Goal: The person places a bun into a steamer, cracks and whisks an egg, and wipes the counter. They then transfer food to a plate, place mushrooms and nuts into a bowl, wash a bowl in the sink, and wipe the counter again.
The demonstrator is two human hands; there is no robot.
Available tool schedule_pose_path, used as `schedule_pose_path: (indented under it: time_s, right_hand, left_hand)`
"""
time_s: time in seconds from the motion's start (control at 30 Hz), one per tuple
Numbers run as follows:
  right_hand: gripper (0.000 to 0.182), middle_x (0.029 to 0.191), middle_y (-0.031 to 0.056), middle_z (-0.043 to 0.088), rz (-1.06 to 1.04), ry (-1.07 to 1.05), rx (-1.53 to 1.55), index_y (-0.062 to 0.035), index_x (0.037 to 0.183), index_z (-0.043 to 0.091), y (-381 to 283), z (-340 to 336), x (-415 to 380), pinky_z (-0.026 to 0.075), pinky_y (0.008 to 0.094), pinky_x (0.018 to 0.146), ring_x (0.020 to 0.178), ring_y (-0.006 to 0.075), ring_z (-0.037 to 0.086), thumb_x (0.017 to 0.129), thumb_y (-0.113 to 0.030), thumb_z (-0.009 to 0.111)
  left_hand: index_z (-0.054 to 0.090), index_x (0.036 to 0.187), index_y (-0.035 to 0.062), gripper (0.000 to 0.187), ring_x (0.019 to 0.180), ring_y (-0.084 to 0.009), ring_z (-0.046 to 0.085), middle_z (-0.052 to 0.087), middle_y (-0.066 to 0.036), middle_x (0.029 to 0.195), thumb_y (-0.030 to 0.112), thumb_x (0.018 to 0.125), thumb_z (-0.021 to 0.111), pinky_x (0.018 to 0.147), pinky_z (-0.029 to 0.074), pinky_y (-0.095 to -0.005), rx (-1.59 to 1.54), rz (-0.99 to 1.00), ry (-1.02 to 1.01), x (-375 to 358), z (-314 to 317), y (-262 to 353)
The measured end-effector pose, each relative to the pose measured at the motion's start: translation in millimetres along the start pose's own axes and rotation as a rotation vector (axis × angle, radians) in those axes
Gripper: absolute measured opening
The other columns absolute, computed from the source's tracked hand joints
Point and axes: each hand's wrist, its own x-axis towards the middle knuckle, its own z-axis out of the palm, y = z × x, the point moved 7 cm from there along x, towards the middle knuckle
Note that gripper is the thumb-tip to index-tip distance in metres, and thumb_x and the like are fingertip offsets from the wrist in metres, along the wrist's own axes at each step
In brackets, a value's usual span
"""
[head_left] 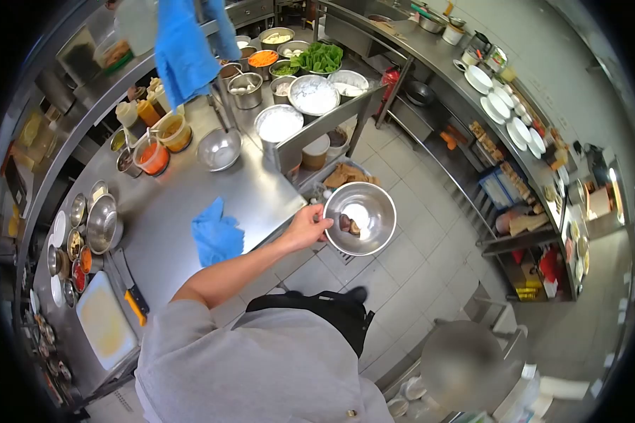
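Note:
My left hand (310, 227) grips the rim of a shiny metal mixing bowl (379, 220), its thumb over the edge and the fingers partly hidden. A few dark brown food pieces (348, 225) lie in the bottom of the bowl; I cannot make out what they are. The bowl is held over the tiled floor, just beyond the steel counter's corner. Near my left forearm, a crumpled blue cloth (217, 233) rests on the counter (164, 233). My right hand is out of view.
A knife with a yellow-and-black handle (135, 304) lies beside a white cutting board (106, 321). Another metal bowl (219, 149) stands on the counter. Chopped vegetables and leafy greens (322, 58) fill containers at the back. White plates (497, 104) line the right-hand shelf.

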Motion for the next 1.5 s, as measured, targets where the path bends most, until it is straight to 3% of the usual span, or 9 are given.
schedule_pose_path:
  time_s: [0.27, 0.43, 0.53, 0.63, 0.87, 1.03, 1.23, 1.4, 1.5]
  right_hand:
    - [0.031, 0.063, 0.0093, 0.06, 0.197, -0.07, 0.202, -0.0129, 0.067, 0.059, 16, -271, 211, 0.045, 0.0404, 0.044, 0.053, 0.0213, 0.058, 0.088, -0.036, 0.061]
    - [0.032, 0.061, 0.007, 0.058, 0.204, -0.031, 0.399, -0.014, 0.064, 0.057, 68, -536, 412, 0.043, 0.0379, 0.041, 0.049, 0.0195, 0.055, 0.086, -0.037, 0.063]
    - [0.01, 0.064, 0.0047, 0.054, 0.072, 0.359, 0.549, -0.0057, 0.078, 0.056, -91, -714, 513, 0.041, 0.0269, 0.037, 0.052, 0.0132, 0.053, 0.085, -0.001, 0.05]
    - [0.004, 0.074, 0.0021, 0.057, -0.053, 0.31, 0.345, -0.0078, 0.093, 0.058, -211, -812, 634, 0.045, 0.0251, 0.043, 0.058, 0.0125, 0.055, 0.091, -0.008, 0.054]
    - [0.005, 0.075, 0.0018, 0.063, -0.338, -0.031, 0.312, -0.013, 0.094, 0.063, -355, -823, 797, 0.051, 0.0302, 0.045, 0.061, 0.0125, 0.06, 0.089, -0.011, 0.065]
    - [0.006, 0.072, 0.0047, 0.061, -0.105, -0.372, 0.142, -0.0077, 0.09, 0.064, -343, -755, 861, 0.049, 0.0329, 0.044, 0.058, 0.0164, 0.061, 0.09, -0.008, 0.058]
    - [0.01, 0.069, 0.0057, 0.061, 0.067, -0.563, -0.226, -0.0072, 0.088, 0.064, -431, -741, 968, 0.048, 0.0329, 0.043, 0.056, 0.0169, 0.06, 0.091, -0.012, 0.056]
    - [0.016, 0.066, 0.0065, 0.06, 0.156, -0.581, -0.266, -0.0067, 0.085, 0.065, -603, -765, 1108, 0.047, 0.0329, 0.043, 0.054, 0.0174, 0.06, 0.093, -0.016, 0.054]
    - [0.019, 0.061, 0.0043, 0.057, -0.176, -0.577, -0.449, -0.0076, 0.08, 0.064, -787, -733, 1207, 0.043, 0.0311, 0.041, 0.05, 0.0158, 0.056, 0.093, -0.019, 0.055]
  left_hand:
    - [0.049, 0.075, 0.0029, 0.022, 0.065, -0.0111, 0.063, 0.059, -0.004, 0.073, 0.01, 0.09, 0.064, 0.055, 0.055, -0.0273, 0.046, -0.053, 0.251, 158, 75, 34]
    - [0.05, 0.076, 0.002, 0.021, 0.061, -0.0137, 0.065, 0.061, -0.006, 0.073, 0.01, 0.09, 0.064, 0.053, 0.055, -0.0279, -0.057, -0.071, 0.418, 222, 106, 60]
    - [0.049, 0.077, 0.0012, 0.022, 0.06, -0.0132, 0.065, 0.06, -0.006, 0.072, 0.012, 0.09, 0.064, 0.051, 0.054, -0.0271, -0.017, -0.063, 0.513, 259, 109, 87]
    - [0.048, 0.075, 0.0014, 0.025, 0.059, -0.0112, 0.063, 0.059, -0.005, 0.07, 0.013, 0.09, 0.065, 0.051, 0.053, -0.0271, -0.048, -0.03, 0.596, 313, 104, 96]
    - [0.044, 0.073, 0.0053, 0.028, 0.057, -0.0082, 0.058, 0.055, -0.001, 0.067, 0.012, 0.091, 0.064, 0.052, 0.049, -0.024, -0.186, 0.067, 0.647, 465, 88, 149]
    - [0.043, 0.073, 0.0065, 0.029, 0.062, -0.0068, 0.057, 0.055, 0.0, 0.071, 0.014, 0.092, 0.064, 0.053, 0.05, -0.0244, -0.246, 0.032, 0.722, 536, 54, 169]
    - [0.049, 0.078, 0.0054, 0.023, 0.063, -0.0074, 0.06, 0.059, -0.001, 0.073, 0.013, 0.092, 0.065, 0.054, 0.053, -0.0241, -0.39, 0.07, 0.962, 574, -9, 175]
    - [0.051, 0.078, 0.0054, 0.019, 0.063, -0.008, 0.062, 0.061, -0.001, 0.074, 0.011, 0.091, 0.065, 0.054, 0.055, -0.0246, -0.438, 0.041, 1.313, 591, -40, 197]
    - [0.051, 0.078, 0.0053, 0.019, 0.063, -0.0083, 0.061, 0.06, -0.002, 0.076, 0.009, 0.091, 0.064, 0.054, 0.056, -0.0252, -0.444, 0.039, 1.528, 583, -55, 204]
